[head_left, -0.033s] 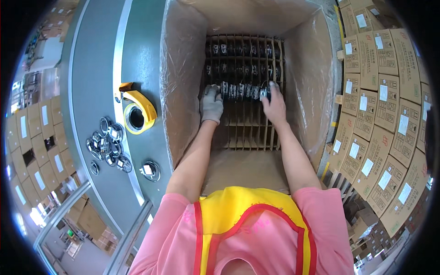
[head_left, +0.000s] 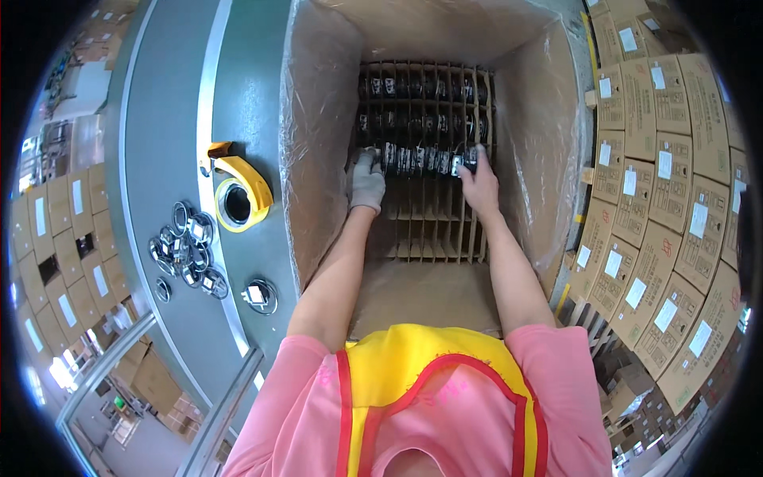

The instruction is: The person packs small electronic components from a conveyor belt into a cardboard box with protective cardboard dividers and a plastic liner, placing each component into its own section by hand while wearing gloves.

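Observation:
A large cardboard box (head_left: 421, 294) lined with clear plastic holds a grid of brown cardboard dividers (head_left: 429, 230). Black coiled cables (head_left: 417, 159) with small pale-faced blocks stand packed in the far rows of slots. My right hand (head_left: 482, 189), bare, has its thumb and fingers closed around a coiled cable (head_left: 461, 164) with a white-faced block at the right end of the third row. My left hand (head_left: 368, 183), in a pale grey glove, rests at that row's left end with its fingers curled; what they hold, if anything, is hidden.
On the green-grey bench (head_left: 246, 103) to the left lie a yellow tape dispenser (head_left: 256, 189), a pile of coiled cables (head_left: 187, 250) and a single coiled cable (head_left: 260, 296). Stacked cartons (head_left: 636, 222) line the right side. A metal rail (head_left: 222, 413) runs at lower left.
My right hand has shifted slightly to the right and toward me, uncovering more of the block at its fingers. The left hand is almost unmoved.

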Demonstrator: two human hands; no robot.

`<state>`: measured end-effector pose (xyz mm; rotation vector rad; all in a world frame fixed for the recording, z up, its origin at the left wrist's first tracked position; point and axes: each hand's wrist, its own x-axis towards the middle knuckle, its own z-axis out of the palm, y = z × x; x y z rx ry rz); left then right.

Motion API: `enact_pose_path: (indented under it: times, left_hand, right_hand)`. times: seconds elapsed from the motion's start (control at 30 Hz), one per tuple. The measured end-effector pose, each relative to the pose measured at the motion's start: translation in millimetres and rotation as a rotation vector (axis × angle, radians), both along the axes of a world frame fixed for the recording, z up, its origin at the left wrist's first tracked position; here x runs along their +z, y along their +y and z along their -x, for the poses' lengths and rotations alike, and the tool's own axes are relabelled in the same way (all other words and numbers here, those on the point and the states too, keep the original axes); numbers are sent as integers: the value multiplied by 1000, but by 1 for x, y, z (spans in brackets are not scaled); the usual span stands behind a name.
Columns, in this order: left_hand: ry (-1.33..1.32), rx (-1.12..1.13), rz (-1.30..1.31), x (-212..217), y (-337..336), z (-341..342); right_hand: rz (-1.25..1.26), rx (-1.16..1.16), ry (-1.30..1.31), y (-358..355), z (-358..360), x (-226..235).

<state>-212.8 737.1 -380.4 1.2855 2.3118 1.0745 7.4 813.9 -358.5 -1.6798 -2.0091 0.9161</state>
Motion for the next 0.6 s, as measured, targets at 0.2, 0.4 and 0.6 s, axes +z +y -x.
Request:
enact_pose_path:
  times: [0.2,0.4,0.6]
  left_hand:
    - [-507,148,221,-4,-6,-2]
    - [-411,142,274,-19,-4,0]
    - [-133,362,655,-50,4,12]
  right_hand:
    - [-221,69,-117,-3,4,-5]
    - [216,-109,-410,10,-6,3]
    - [-127,218,-223,5,14,-2]
